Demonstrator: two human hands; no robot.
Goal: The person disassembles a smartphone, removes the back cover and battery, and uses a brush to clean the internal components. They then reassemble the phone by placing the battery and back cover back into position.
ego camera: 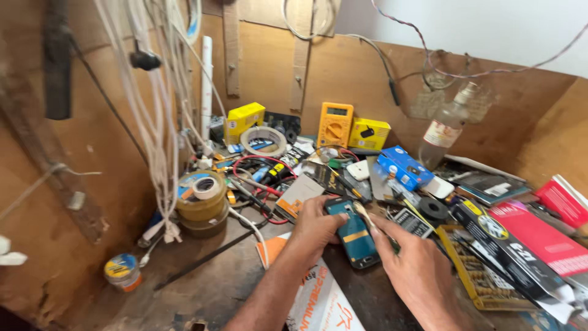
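Both hands are on an opened phone (354,236) that lies near the middle of the cluttered bench (202,288), its teal insides facing up. The left hand (313,228) clasps the phone's left edge, fingers curled round it and thumb across the top corner. The right hand (416,270) comes in from the right, fingertips pinching a thin metal tool (365,216) against the phone's upper right edge; the tool's tip touches the phone there.

Just near of the phone, under the left forearm, lies a white and orange packet (318,300). To the left stands a stack of tape rolls (201,202), and further left and nearer, a small round tin (122,270). White cables (160,122) hang down the left wall. At the far side a yellow multimeter (335,124) leans against the back board, with a yellow box (243,119) to its left and another tape ring (264,141) lying flat between them. A blue box (401,167) sits right of centre, a clear bottle (446,129) beyond it. On the right a black carton (514,257) lies over a yellow bit case (484,282), beside red booklets (545,236).
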